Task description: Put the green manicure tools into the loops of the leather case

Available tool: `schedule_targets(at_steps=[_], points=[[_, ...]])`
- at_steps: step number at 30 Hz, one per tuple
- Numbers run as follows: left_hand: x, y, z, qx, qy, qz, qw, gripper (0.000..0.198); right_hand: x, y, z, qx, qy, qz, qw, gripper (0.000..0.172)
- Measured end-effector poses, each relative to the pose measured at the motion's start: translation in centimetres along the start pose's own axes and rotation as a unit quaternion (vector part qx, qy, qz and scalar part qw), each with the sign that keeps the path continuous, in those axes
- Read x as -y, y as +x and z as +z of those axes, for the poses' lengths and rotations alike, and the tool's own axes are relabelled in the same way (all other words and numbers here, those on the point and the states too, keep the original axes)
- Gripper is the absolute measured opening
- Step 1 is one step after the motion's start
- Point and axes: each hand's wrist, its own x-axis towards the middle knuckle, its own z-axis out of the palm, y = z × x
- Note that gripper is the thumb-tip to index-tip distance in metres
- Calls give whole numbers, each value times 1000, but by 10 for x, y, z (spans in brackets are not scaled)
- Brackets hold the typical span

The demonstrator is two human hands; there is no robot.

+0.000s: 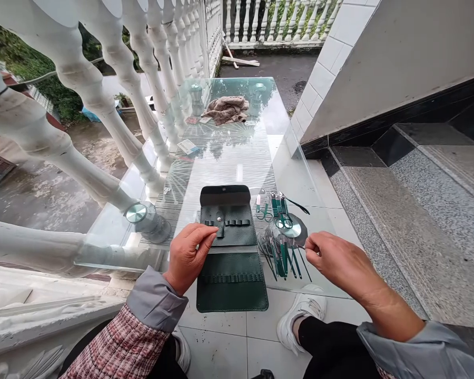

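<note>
A dark green tool case (231, 263) lies unfolded on the near end of a glass table (237, 152), its elastic loops bare. My left hand (189, 255) rests on the case's left edge, fingers curled together near the snap strap. My right hand (335, 260) hovers to the right of the case, thumb and forefinger pinched on a thin tool whose tip touches a pile of green-handled tools (282, 255). Small scissors and clippers (278, 210) lie just beyond the pile.
A crumpled brown cloth (226, 109) sits at the table's far end, a small card (187, 146) at the left edge. A white balustrade (102, 105) runs along the left. Granite steps (418, 210) rise on the right. My white shoes (300, 316) show under the glass.
</note>
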Motion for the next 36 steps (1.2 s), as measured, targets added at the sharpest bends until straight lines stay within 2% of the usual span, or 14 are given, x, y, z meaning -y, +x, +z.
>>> schedule_targets(at_steps=[11, 18, 22, 27, 30, 36], points=[[0, -3, -1, 1, -3, 1, 1000, 12, -13, 3, 13, -44, 24, -16, 999, 14], [0, -5, -2, 7, 6, -7, 1000, 13, -12, 7, 8, -82, 120, 52, 988, 15], [-2, -6, -3, 13, -5, -3, 1000, 12, -1, 4, 2, -111, 260, 88, 955, 20], [-4, -9, -3, 36, -5, -5, 999, 15, 21, -2, 4, -86, 458, 69, 882, 33], [-3, -11, -2, 46, 3, -1, 999, 15, 34, -3, 5, -53, 514, 47, 855, 35], [-3, -15, -1, 78, 28, 12, 996, 13, 46, 0, 0, -50, 563, 60, 823, 37]])
